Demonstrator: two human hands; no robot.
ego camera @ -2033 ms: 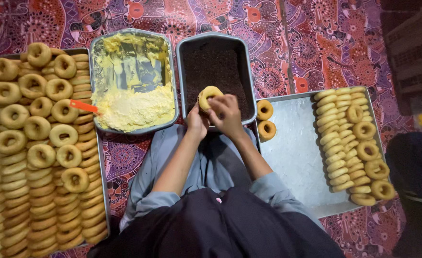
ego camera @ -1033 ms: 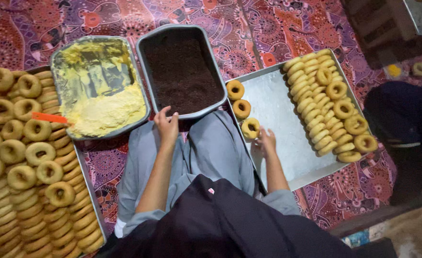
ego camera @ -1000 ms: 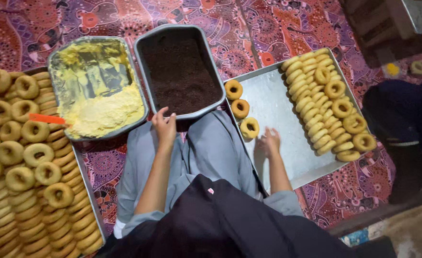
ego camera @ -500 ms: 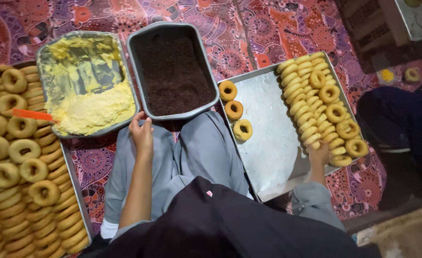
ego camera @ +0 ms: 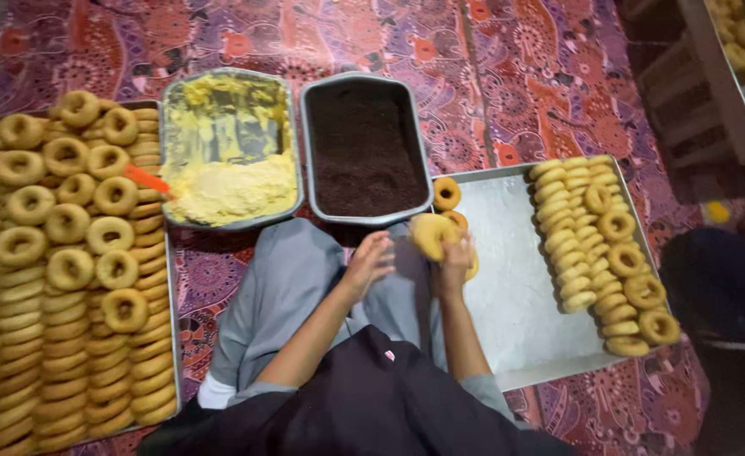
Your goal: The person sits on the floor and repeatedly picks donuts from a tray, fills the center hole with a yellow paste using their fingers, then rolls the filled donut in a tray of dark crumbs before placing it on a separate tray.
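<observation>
Holding a pale ring pastry in the right hand, left hand open beside; probably light, crumbly, best gripped gently by the rim

1. Right tray, right of centre: bare metal, dull grey, dusted white.
2. Two pans, upper centre: metal rims; yellow paste soft, slightly glossy; dark crumb matt, grainy.
3. Ring pastry in right hand: baked dough, matt golden.
4. Floor cloth, top: printed fabric, matt.
5. Trousers: smooth grey cloth.
</observation>
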